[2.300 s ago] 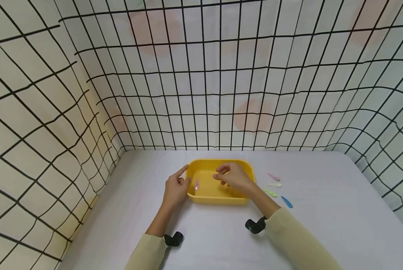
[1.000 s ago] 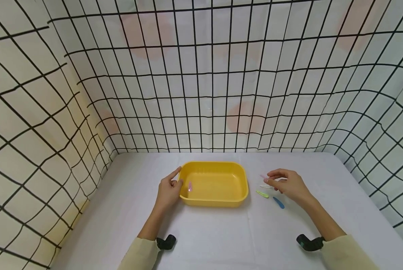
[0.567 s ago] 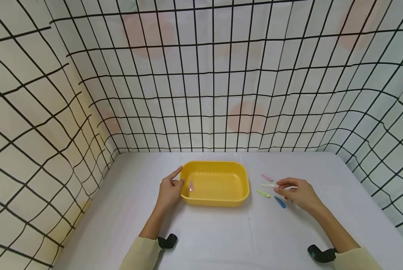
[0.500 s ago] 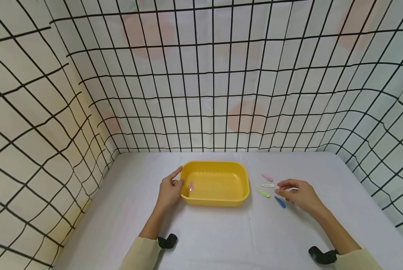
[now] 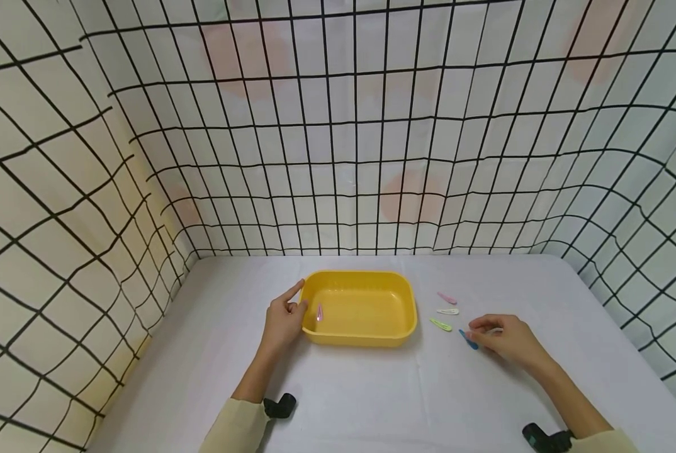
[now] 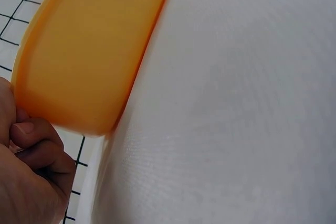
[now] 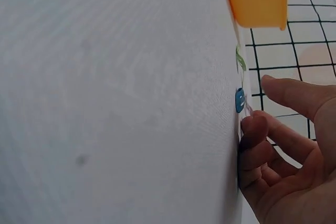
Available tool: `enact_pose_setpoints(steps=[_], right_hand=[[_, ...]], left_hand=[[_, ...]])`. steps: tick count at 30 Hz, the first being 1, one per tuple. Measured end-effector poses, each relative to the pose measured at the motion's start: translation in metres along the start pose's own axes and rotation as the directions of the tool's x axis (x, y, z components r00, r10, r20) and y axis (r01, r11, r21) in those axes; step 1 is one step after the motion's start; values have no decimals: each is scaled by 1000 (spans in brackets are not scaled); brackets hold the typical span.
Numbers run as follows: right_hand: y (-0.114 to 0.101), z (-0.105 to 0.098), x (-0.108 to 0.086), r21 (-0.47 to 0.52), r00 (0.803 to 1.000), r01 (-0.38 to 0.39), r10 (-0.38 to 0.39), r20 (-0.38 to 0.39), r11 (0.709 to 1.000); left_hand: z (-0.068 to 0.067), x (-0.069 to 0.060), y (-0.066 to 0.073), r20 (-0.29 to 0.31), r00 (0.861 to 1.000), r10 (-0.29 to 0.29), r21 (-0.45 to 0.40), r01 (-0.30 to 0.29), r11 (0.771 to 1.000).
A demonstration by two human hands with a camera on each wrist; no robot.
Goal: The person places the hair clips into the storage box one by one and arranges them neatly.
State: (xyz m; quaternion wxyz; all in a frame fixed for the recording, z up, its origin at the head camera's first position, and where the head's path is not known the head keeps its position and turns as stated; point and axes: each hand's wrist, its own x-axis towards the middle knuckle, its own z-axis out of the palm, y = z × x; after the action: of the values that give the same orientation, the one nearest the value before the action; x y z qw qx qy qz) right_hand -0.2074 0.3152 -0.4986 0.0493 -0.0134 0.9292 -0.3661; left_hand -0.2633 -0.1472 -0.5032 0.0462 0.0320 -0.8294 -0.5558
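My left hand (image 5: 281, 324) holds the left end of a yellow tray (image 5: 366, 311), its index finger and thumb at the rim. In the left wrist view, other fingers are curled beside the tray's wall. A pink hair clip (image 5: 319, 313) lies inside the tray at the left. Over on the right, my right hand (image 5: 508, 340) is low at a blue hair clip (image 5: 472, 344), which lies on the table. The right wrist view shows thumb and fingers apart, with the blue clip (image 7: 240, 100) just beyond them. Whether a fingertip touches it is unclear.
Between tray and right hand lie a green hair clip (image 5: 441, 325), a white hair clip (image 5: 447, 311) and another pink hair clip (image 5: 447, 298) on the white tabletop (image 5: 372, 396). A black grid net (image 5: 355, 160) stands behind the table and along both sides.
My right hand went from above the tray to the clips at right, touching around the pink one, then moved down toward me to the blue clip. My left hand stays on the tray.
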Motion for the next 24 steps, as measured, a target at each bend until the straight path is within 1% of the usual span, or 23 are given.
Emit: enact_pose_setpoints(steps=[7,12,17,24], right_hand=[[2,4,-1,-42,999,30,-31,-24,999],[3,6,0,-69,997,56,-59,-40,996],[5,7,1,-90,995,76,-81,-53,993],[1,8,-2,-118,993,101,-106,-42,988]], left_hand=[[0,-1,1,-12,1000,5,16,-5,1000],[0,-2,2,-14,1000,4,11,-4,1000],[0,-1,2,-16,1000,16,8,-16,1000],[-1,-1,1,-12,1000,16,9,-16,1000]])
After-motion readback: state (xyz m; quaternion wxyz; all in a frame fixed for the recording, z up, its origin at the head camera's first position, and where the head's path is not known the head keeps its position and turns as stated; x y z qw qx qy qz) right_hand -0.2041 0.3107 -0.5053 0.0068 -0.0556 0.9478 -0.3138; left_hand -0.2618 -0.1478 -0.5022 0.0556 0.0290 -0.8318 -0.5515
